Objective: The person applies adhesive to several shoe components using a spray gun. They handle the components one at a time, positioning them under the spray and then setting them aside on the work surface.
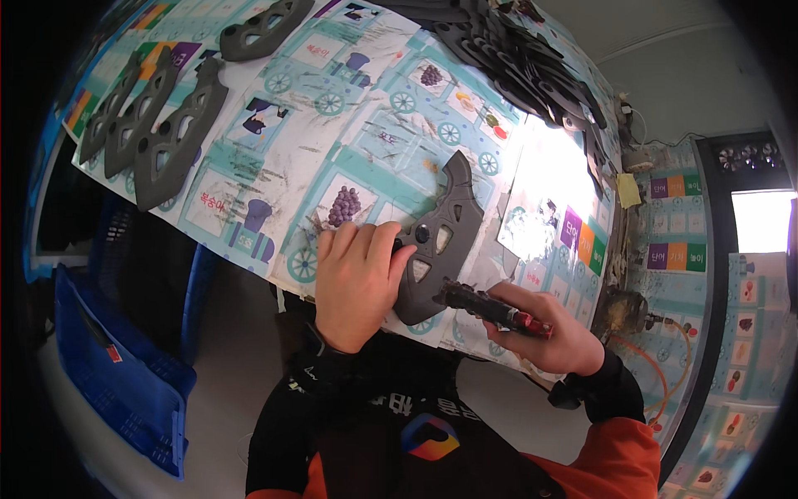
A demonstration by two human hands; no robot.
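Note:
A dark grey moulded part (463, 218) with curved edges and several cut-out openings lies on the paper-covered table in front of me. My left hand (359, 279) holds it at its left edge, thumb on the part and fingers bent over toward the table. Near the thumb, a round black knob or plug (421, 234) shows on the part. My right hand (544, 328) is closed around a slim black-and-red hand tool (499, 311). The tool's dark, crusted end meets the part's lower right edge; its exact kind cannot be made out.
More grey parts (179, 137) lie at the table's left, with another (262, 32) behind them. A heap of them (515, 62) fills the far right. A blue crate (125, 374) stands below the left edge. A hose (665, 366) hangs at the right wall.

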